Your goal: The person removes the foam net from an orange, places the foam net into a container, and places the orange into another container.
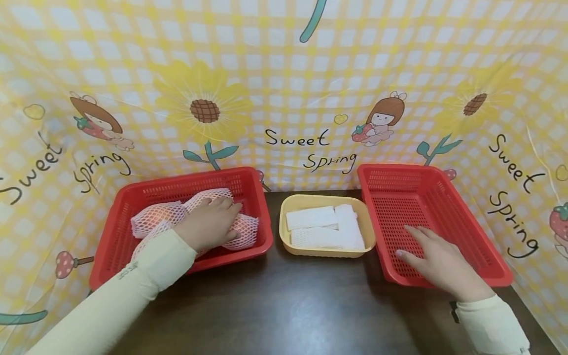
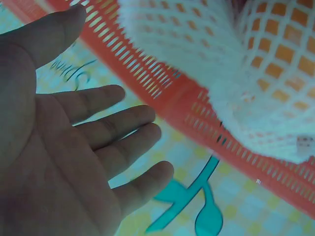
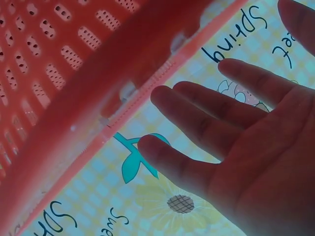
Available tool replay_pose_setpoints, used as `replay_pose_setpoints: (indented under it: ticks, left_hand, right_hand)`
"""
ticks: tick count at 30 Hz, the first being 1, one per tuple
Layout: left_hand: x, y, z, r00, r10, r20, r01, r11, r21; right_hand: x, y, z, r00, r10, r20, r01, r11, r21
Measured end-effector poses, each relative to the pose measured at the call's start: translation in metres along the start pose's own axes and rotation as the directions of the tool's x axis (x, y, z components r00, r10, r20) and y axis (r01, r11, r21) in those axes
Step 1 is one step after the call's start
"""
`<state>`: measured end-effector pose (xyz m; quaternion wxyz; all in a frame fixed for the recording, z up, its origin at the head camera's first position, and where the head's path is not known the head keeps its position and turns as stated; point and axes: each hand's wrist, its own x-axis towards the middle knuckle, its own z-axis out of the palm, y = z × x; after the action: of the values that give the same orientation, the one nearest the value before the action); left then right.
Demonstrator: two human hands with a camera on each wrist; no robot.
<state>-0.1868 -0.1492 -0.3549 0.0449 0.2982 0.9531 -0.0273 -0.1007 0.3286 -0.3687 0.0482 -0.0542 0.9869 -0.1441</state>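
Observation:
In the head view, my left hand [image 1: 210,224] is over the left red basket [image 1: 265,217], above several round orange-red things in white foam net sleeves [image 1: 159,215]. Its fingers are extended and spread. The left wrist view shows the bare palm, with netted things [image 2: 280,73] beside it and a gap between. Part of the pile is hidden under the hand and sleeve. My right hand [image 1: 443,264] hovers over the near part of the right red basket [image 1: 399,207], fingers loosely straight. Nothing lies in its palm in the right wrist view.
Between the two baskets stands a small yellow tray [image 1: 326,252] holding folded white foam nets [image 1: 310,218]. All three containers are on a dark brown table [image 1: 284,301]. A yellow checked cloth [image 1: 284,74] hangs behind and at both sides.

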Motion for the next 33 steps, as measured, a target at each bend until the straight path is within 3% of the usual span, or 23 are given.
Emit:
replay_pose_setpoints:
  ticks: [4, 8, 11, 22, 29, 33]
  left_hand:
    - [0.012, -0.001, 0.008, 0.996, -0.017, 0.086, 0.019, 1.0, -0.023]
    - [0.02, -0.006, 0.013, 0.98, -0.058, 0.19, 0.075, 0.994, -0.082]
    - [0.025, -0.008, 0.016, 0.97, -0.085, 0.23, 0.113, 0.987, -0.111]
    - [0.046, -0.01, 0.034, 0.958, -0.104, 0.265, 0.122, 0.991, -0.052]
    - [0.045, -0.022, 0.04, 0.964, -0.053, 0.261, 0.089, 0.988, -0.129]
    - [0.041, -0.025, 0.038, 0.974, -0.023, 0.226, 0.06, 0.985, -0.161]
  right_hand:
    - [-0.002, 0.001, 0.0, 1.0, -0.007, -0.002, 0.007, 1.0, 0.006]
    - [-0.003, 0.0, -0.001, 1.0, -0.023, -0.006, 0.023, 1.0, -0.003]
    - [-0.003, -0.001, -0.002, 0.999, -0.033, -0.015, 0.033, 0.999, -0.008]
    - [-0.005, -0.008, -0.004, 0.996, -0.075, -0.051, 0.074, 0.997, -0.024]
    - [-0.008, -0.012, -0.006, 0.994, -0.091, -0.066, 0.088, 0.995, -0.044]
    - [-0.008, -0.014, -0.006, 0.992, -0.103, -0.079, 0.099, 0.994, -0.046]
